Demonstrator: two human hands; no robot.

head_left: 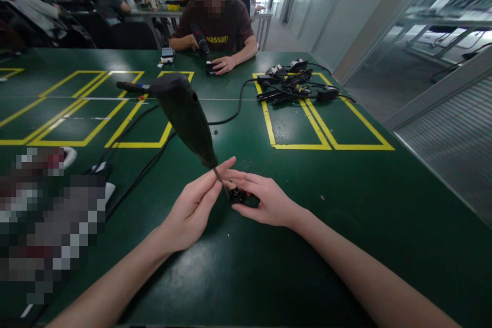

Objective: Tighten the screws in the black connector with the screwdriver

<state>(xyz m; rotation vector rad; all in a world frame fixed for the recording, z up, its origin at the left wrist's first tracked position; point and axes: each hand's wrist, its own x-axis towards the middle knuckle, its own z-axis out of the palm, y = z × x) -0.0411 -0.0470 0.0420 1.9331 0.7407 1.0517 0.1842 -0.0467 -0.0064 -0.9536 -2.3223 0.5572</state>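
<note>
A dark electric screwdriver leans over the green table, handle tilted up to the left. Its thin metal bit runs down to a small black part with a round metal-rimmed opening. My left hand is closed about the bit, thumb in front and fingers stretched behind; no hand is on the handle. My right hand grips the small black part between thumb and fingers, low over the tabletop. The fingertips of both hands come close together behind the part. Whether the bit sits in a screw is too small to tell.
A pile of black cabled devices lies at the back right within yellow tape outlines. Black cables cross the left side, near blurred-out items. Opposite, a person works with another screwdriver; a small device lies beside them.
</note>
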